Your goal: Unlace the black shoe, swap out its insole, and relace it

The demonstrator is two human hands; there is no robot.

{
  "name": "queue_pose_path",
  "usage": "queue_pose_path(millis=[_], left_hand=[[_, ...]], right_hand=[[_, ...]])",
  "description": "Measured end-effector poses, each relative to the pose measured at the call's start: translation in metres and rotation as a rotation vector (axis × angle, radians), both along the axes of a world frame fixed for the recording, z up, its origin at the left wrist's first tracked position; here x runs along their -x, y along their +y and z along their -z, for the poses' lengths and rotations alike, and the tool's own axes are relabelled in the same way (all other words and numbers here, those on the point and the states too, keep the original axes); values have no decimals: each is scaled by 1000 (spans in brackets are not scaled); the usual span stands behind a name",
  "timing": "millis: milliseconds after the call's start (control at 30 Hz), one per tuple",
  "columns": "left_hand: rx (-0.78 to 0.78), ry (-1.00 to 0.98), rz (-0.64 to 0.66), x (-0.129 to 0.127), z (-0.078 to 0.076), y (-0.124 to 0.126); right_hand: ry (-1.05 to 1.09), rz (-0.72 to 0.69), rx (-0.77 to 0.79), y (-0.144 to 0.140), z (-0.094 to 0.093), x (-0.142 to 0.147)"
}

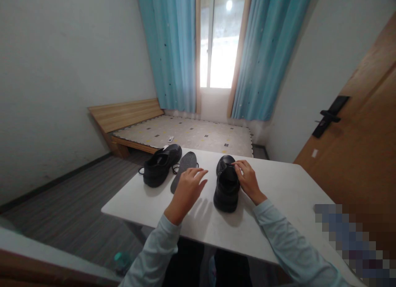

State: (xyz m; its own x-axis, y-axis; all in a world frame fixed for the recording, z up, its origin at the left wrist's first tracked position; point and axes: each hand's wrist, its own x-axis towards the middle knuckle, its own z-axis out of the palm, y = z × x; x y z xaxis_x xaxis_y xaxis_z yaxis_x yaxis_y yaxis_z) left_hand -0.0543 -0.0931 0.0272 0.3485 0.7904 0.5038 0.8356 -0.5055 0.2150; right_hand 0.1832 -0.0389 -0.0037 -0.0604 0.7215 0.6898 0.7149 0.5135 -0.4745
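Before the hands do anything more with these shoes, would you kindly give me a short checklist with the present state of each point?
1. Right hand on the near shoe: ok, fingers touch its upper edge.
2. Left hand free: ok, open, fingers spread over the table, holding nothing.
3. Insole out and reachable: ok, lies flat between the two shoes.
4. Far shoe stable: ok, rests on the table, laces trailing loose.
5. Insole inside the near shoe: cannot tell, its opening is dark.
6. Near shoe clear of the table edge: ok.
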Motion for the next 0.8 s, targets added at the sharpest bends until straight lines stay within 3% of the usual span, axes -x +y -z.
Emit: queue_pose_path(millis=[100,200,567,800], left_hand=[[-32,-40,180,-25,-6,-15],[-30,-22,260,-45,-5,-25],[-29,119,214,-72,21,-29],[23,146,212,-74,18,-29]], right_hand=[[-7,-2,-2,0,0,-1],[-14,-7,-4,1,0,-2],[-29,6,-18,1,0,0],[-34,5,-13,2,1,-1]])
